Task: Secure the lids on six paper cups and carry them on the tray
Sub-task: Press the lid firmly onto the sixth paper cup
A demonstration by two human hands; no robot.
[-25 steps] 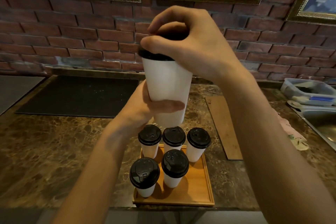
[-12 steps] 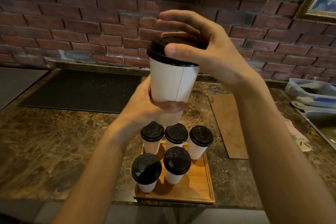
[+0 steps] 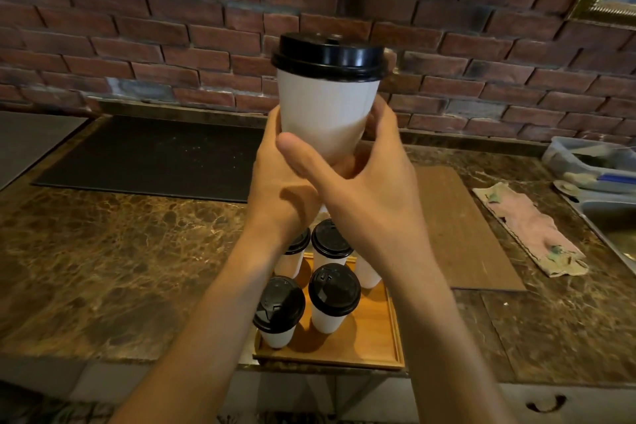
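I hold a white paper cup (image 3: 323,110) up in front of me, its black lid (image 3: 328,57) seated on the rim. My left hand (image 3: 278,182) wraps its lower part from the left and my right hand (image 3: 364,189) cups it from the right, thumb across the front. Below them a wooden tray (image 3: 370,341) sits at the counter's front edge with several lidded white cups; two at the front (image 3: 278,310) (image 3: 334,296) show fully, those behind are partly hidden by my wrists.
The brown marble counter (image 3: 103,268) carries a black mat (image 3: 155,158) at back left, a wooden board (image 3: 464,231) right of the tray, and a pink cloth (image 3: 530,227). A sink (image 3: 619,234) and grey tub (image 3: 585,162) lie far right. Brick wall behind.
My right hand left the lid and dropped to the cup's lower side. The lid is now uncovered, and the cup stands more upright between both hands.
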